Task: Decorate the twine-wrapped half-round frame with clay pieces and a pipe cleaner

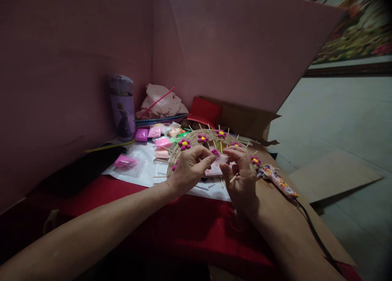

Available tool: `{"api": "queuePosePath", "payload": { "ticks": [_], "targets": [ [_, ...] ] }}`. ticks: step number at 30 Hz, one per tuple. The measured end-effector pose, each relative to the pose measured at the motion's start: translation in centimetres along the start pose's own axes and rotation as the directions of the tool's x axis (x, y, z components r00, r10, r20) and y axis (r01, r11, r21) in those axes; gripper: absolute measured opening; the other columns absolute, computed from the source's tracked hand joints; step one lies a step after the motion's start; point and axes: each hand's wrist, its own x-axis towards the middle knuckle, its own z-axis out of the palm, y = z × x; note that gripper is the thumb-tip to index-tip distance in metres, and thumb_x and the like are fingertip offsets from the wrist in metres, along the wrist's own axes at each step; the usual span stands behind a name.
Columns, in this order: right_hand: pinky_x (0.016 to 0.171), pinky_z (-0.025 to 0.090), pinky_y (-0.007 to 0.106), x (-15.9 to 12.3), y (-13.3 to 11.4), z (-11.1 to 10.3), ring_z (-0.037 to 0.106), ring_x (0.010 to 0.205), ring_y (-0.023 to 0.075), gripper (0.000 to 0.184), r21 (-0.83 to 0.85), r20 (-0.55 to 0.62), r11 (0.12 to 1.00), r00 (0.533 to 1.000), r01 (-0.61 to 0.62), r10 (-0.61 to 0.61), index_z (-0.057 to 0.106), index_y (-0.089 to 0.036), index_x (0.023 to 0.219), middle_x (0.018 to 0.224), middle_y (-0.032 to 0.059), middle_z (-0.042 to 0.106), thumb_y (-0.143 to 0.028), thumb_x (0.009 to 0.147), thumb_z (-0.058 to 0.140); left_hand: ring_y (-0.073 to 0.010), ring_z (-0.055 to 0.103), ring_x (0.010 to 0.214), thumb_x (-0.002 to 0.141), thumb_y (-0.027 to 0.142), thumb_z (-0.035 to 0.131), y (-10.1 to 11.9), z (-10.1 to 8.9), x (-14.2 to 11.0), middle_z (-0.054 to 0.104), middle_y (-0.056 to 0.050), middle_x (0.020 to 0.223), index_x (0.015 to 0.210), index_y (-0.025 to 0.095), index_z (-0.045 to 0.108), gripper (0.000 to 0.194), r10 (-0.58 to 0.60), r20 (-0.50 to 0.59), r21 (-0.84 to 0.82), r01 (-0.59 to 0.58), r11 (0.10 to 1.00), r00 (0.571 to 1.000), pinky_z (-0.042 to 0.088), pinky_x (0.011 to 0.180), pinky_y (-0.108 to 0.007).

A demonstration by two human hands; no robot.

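Between my two hands shows a bit of magenta clay (215,151), with what looks like clear plastic around it. My left hand (191,167) is closed, thumb and index finger drawn together at the clay's left side. My right hand (243,177) curls at its other side and keeps a short pale stick (233,178) in its bent fingers. Behind the hands stands a twine-wrapped arch (176,152) with pale sticks poking out along it. Magenta clay flowers with yellow centres, such as the flower (184,144), sit on it. My hands hide its lower middle.
Small bags of coloured clay (163,142) lie left of the arch on white plastic (147,150). A purple tumbler (122,109) stands at the back left. On the right, a flower-patterned glue gun (277,181) with a black cord rests on cardboard (327,232). Pink panels (232,48) rise behind.
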Motion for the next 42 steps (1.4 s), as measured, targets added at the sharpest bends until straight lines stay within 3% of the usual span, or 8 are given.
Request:
{"api": "queuePosePath", "payload": {
  "ticks": [8, 11, 17, 23, 31, 38, 42],
  "targets": [
    [0.066, 0.048, 0.034, -0.09, 0.32, 0.28, 0.058, 0.072, 0.0178, 0.037, 0.023, 0.11, 0.998, 0.993, -0.053, 0.05, 0.051, -0.019, 0.114, 0.097, 0.0078, 0.061, -0.046, 0.089, 0.048, -0.0086, 0.054, 0.057, 0.078, 0.027, 0.062, -0.29, -0.09, -0.15, 0.063, -0.004, 0.073, 0.074, 0.013, 0.062, 0.015, 0.027, 0.051, -0.04, -0.025, 0.999, 0.998, 0.046, 0.048, -0.02],
    [0.063, 0.047, 0.032, -0.16, 0.3, 0.2, 0.056, 0.068, 0.0168, 0.033, 0.035, 0.116, 0.997, 0.991, -0.067, 0.062, 0.053, -0.018, 0.111, 0.088, 0.0052, 0.061, -0.042, 0.089, 0.049, -0.009, 0.054, 0.057, 0.079, 0.028, 0.062, -0.24, -0.08, -0.25, 0.062, -0.004, 0.072, 0.075, 0.013, 0.062, 0.016, 0.022, 0.063, -0.03, -0.02, 0.999, 0.998, 0.046, 0.049, -0.02],
    [0.055, 0.044, 0.027, -0.19, 0.06, 0.04, 0.054, 0.068, 0.014, 0.022, 0.066, 0.057, 0.995, 0.995, -0.079, 0.076, 0.054, -0.019, 0.108, 0.09, 0.0045, 0.058, -0.027, 0.087, 0.055, -0.0084, 0.052, 0.055, 0.079, 0.029, 0.062, 0.07, -0.05, -0.27, 0.058, 0.0, 0.064, 0.074, 0.013, 0.06, 0.016, 0.001, 0.048, -0.006, 0.0, 1.0, 0.999, 0.043, 0.047, -0.02],
    [0.051, 0.042, 0.025, -0.22, -0.2, 0.08, 0.051, 0.064, 0.0124, 0.022, 0.086, 0.022, 0.995, 0.999, -0.044, 0.042, 0.054, -0.02, 0.107, 0.088, 0.0035, 0.055, -0.021, 0.085, 0.057, -0.008, 0.051, 0.056, 0.078, 0.027, 0.062, 0.13, -0.06, -0.17, 0.056, 0.0, 0.066, 0.075, 0.014, 0.056, 0.015, -0.012, 0.061, -0.035, 0.014, 0.999, 0.998, 0.043, 0.049, -0.02],
    [0.057, 0.046, 0.028, -0.17, -0.25, -0.15, 0.055, 0.073, 0.016, 0.024, 0.082, 0.005, 0.994, 0.998, 0.066, -0.067, 0.055, -0.022, 0.108, 0.091, 0.0046, 0.058, -0.019, 0.084, 0.057, -0.0084, 0.054, 0.058, 0.074, 0.026, 0.067, -0.12, 0.08, 0.04, 0.059, 0.001, 0.07, 0.091, 0.016, 0.049, 0.026, -0.059, 0.084, -0.145, 0.071, 0.987, 0.995, 0.044, 0.05, -0.02],
    [0.07, 0.049, 0.034, -0.12, -0.19, -0.24, 0.057, 0.085, 0.0194, 0.027, 0.104, 0.007, 0.987, 0.992, 0.121, -0.122, 0.056, -0.023, 0.109, 0.094, 0.0056, 0.059, -0.015, 0.083, 0.057, -0.008, 0.055, 0.059, 0.074, 0.024, 0.066, -0.12, 0.05, 0.08, 0.058, 0.002, 0.069, 0.083, 0.015, 0.056, 0.016, -0.077, 0.161, -0.176, 0.106, 0.979, 0.984, 0.045, 0.051, -0.019],
    [0.068, 0.049, 0.033, -0.18, -0.12, -0.24, 0.058, 0.081, 0.0183, 0.028, 0.123, 0.005, 0.983, 0.99, 0.137, -0.138, 0.056, -0.022, 0.109, 0.094, 0.0057, 0.059, -0.013, 0.082, 0.056, -0.0082, 0.054, 0.059, 0.074, 0.022, 0.066, 0.05, 0.06, -0.02, 0.058, 0.002, 0.066, 0.079, 0.015, 0.057, 0.013, -0.075, 0.159, -0.159, 0.1, 0.982, 0.984, 0.045, 0.052, -0.02]
  ]
}}
